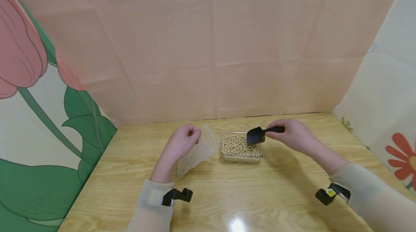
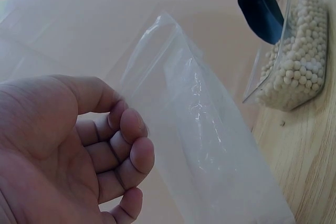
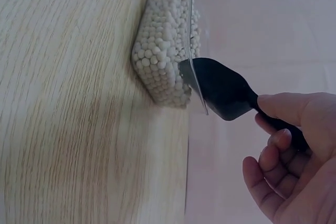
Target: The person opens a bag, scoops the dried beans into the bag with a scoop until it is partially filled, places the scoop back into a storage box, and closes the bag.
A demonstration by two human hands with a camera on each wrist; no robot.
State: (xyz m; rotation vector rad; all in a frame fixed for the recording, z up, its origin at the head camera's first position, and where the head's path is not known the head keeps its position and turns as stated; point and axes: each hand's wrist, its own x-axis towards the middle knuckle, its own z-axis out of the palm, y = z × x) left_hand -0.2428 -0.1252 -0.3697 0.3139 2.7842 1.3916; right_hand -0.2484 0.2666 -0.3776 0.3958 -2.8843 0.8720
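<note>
A clear plastic box (image 1: 242,158) full of round beige beads (image 1: 235,144) sits on the table. My right hand (image 1: 292,134) pinches the handle of a black scoop (image 1: 255,136). The scoop's tip dips among the beads at the box's right side, as the right wrist view shows with the scoop (image 3: 223,87) crossing the rim. Left of the box, my left hand (image 1: 182,141) pinches the top edge of a clear plastic bag (image 1: 198,156) between thumb and forefinger. The bag (image 2: 205,145) hangs slanting down, and a few small bits show in its lower corner.
The wood-grain table (image 1: 208,196) reaches back to a pinkish paper sheet (image 1: 214,55) behind the box. Flower-patterned walls (image 1: 39,116) stand at both sides. Each wrist wears a small black camera mount (image 1: 177,195).
</note>
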